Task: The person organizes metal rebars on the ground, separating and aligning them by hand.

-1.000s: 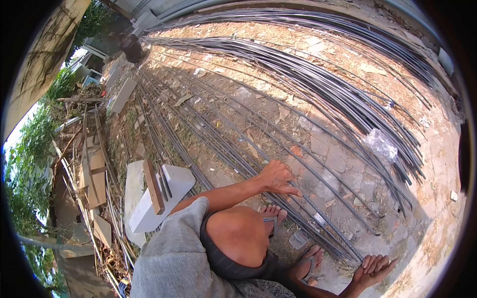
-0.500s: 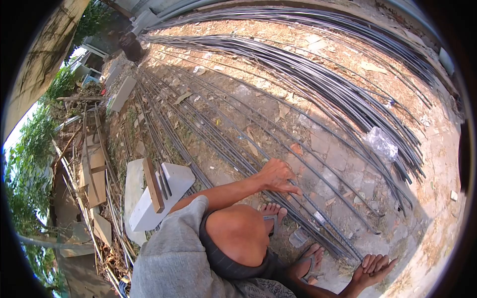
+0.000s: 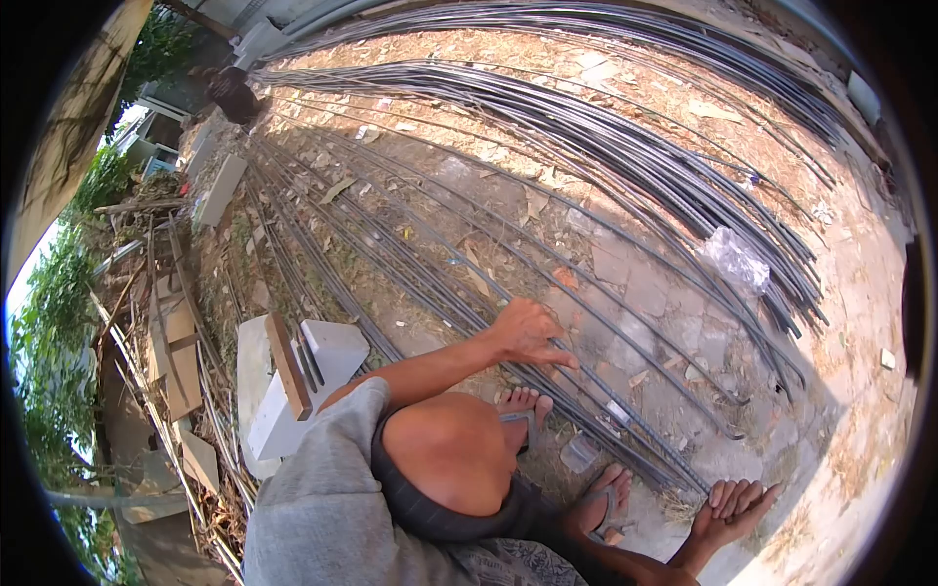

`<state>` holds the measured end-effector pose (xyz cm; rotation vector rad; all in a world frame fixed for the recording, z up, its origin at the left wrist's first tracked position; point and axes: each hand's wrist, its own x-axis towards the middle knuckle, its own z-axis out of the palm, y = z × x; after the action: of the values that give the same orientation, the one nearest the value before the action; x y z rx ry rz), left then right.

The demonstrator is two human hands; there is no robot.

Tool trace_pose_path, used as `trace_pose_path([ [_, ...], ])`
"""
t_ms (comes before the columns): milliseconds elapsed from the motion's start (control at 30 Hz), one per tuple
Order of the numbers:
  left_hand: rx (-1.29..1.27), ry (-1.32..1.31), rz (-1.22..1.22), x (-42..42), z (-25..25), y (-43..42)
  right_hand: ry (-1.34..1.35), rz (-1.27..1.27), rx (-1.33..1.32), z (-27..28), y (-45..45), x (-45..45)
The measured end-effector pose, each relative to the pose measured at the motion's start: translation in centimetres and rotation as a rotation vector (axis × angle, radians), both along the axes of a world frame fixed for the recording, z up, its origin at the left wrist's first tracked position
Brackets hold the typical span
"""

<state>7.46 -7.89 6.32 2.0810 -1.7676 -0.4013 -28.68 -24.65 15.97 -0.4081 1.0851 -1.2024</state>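
My left hand is closed around a long ribbed steel rod, thumb pointing along it towards the lower right. At the near end of that rod is my right hand, palm up, with fingers curled in around the tip and the thumb stretched out to the side. Beneath and beside the rod, several more steel rods lie on the ground, passing close to my sandalled feet. A small white tag shows beside the rod between my hands.
A thick bundle of rods curves across the right side, with clear plastic wrap near its end. Left of me stands a white block with a wooden piece. Scrap boards lie farther left. A dark figure is at the far end.
The whole view has shifted slightly, so the ground and rods sit a little more to the left. Both hands stay on the same rod, in nearly the same pose.
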Motion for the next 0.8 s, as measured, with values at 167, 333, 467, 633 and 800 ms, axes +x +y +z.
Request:
trace_pose_path([
  [167,0.02,0.008,0.005,-0.02,0.43,-0.09,-0.003,0.008,0.0,-0.14,-0.06,-0.05],
  [333,0.007,0.005,0.007,-0.01,0.34,-0.06,-0.01,-0.003,0.003,-0.18,-0.14,-0.22],
  [467,-0.008,0.01,0.007,0.01,0.35,0.0,0.001,-0.002,-0.004,0.12,-0.03,-0.11],
  [633,0.007,-0.007,-0.011,0.07,0.4,0.05,0.016,0.009,-0.007,0.21,0.11,-0.02],
  [800,-0.007,0.013,-0.004,-0.12,0.24,0.12,0.04,-0.019,0.01,0.04,0.09,-0.11],
])
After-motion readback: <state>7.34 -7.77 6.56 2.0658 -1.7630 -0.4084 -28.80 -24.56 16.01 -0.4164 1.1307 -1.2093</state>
